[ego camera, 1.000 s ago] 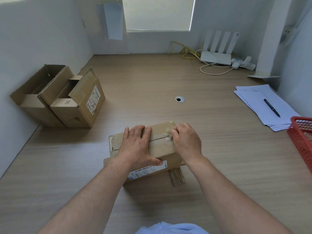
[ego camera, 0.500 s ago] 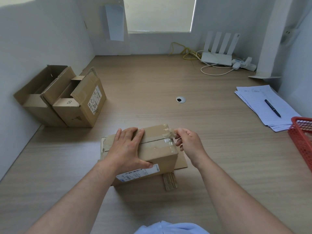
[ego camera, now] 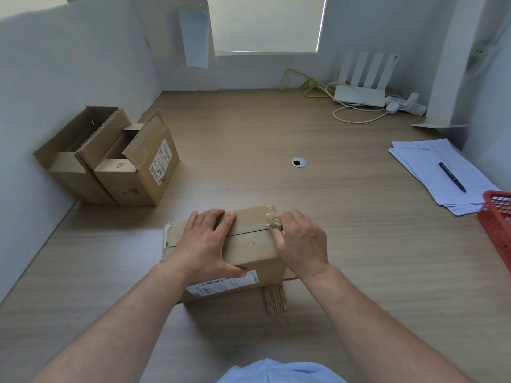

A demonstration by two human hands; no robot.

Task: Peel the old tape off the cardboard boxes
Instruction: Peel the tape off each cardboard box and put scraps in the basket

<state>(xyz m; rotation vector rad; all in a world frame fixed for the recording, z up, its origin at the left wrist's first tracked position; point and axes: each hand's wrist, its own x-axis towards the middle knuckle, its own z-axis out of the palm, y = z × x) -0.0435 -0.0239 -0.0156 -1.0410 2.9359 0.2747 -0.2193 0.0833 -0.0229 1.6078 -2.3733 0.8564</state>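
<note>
A closed cardboard box [ego camera: 249, 246] with a white label on its near side stands on the wooden desk in front of me. My left hand [ego camera: 206, 244] lies flat on its top, fingers straight, thumb hooked over the near edge. My right hand [ego camera: 300, 241] is at the box's right end, its fingertips pinching a crumpled, lifted piece of clear tape [ego camera: 272, 221] at the top seam. More tape still runs along the seam.
Two opened cardboard boxes [ego camera: 110, 158] lean against the left wall. A red basket [ego camera: 497, 225] sits at the right edge, beside a stack of papers [ego camera: 437, 172] with a pen. A router [ego camera: 359, 92] and cables lie at the back. A cable hole [ego camera: 299, 162] is mid-desk.
The box has been shifted and turned slightly under my left hand. My right hand came back onto the box's right end and holds more bunched-up tape.
</note>
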